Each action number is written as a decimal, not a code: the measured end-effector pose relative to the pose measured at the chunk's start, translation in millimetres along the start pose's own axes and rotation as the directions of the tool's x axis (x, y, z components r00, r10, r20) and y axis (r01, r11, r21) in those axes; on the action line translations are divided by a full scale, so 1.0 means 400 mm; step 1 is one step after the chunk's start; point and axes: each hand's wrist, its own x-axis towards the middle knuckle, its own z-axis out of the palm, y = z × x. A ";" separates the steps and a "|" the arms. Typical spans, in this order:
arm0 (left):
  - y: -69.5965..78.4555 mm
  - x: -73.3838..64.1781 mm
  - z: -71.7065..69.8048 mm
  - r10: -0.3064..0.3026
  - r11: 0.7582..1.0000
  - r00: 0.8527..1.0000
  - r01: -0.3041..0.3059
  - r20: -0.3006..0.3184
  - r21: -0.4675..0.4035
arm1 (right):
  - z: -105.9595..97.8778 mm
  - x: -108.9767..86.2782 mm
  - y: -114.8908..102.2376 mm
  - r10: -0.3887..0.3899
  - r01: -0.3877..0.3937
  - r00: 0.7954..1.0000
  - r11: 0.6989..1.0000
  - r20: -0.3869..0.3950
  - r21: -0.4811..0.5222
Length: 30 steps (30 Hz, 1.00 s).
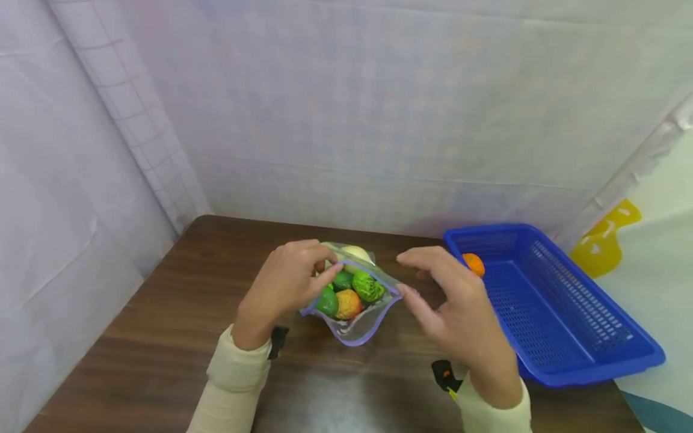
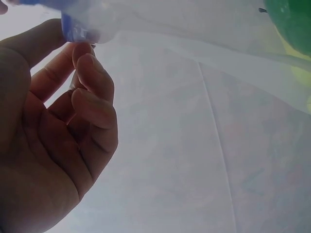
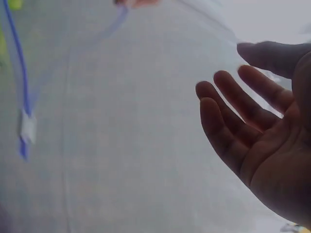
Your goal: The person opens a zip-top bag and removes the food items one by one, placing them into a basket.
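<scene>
A clear zip bag (image 1: 360, 332) with a purple-blue edge gapes open on the table. Through its mouth show a green patterned ball (image 1: 369, 286), a yellow-orange bumpy fruit (image 1: 348, 304), dark green fruit (image 1: 327, 302) and, farther back, a pale yellow round piece (image 1: 358, 255). My left hand (image 1: 287, 278) pinches the bag's edge at its left side, thumb against fingertip; the blue strip (image 2: 77, 30) shows there in the left wrist view. Beside the bag's right corner, my right hand (image 1: 460, 304) has its fingers spread apart from the thumb. A white slider (image 3: 28, 127) sits on the blue zip.
A blue plastic basket (image 1: 547, 288) with slotted walls stands at the table's right side, holding a small orange (image 1: 473, 264) at its left wall. The brown wooden table (image 1: 162, 337) meets a white cloth backdrop (image 1: 346, 120) behind.
</scene>
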 end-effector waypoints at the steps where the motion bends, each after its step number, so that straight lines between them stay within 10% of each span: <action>1: 0.000 -0.001 -0.001 0.001 1.000 1.000 -0.001 -0.003 0.001 | 0.014 0.001 0.000 0.002 -0.002 1.000 1.000 0.019 0.011; 12: -0.007 -0.007 -0.009 0.006 1.000 1.000 -0.006 -0.026 0.002 | 0.191 -0.011 0.012 0.038 -0.005 0.951 0.994 0.307 -0.109; 30: 0.006 -0.009 -0.008 -0.011 1.000 1.000 0.011 0.000 0.007 | 0.342 -0.064 0.049 0.187 -0.028 0.851 0.950 0.491 -0.312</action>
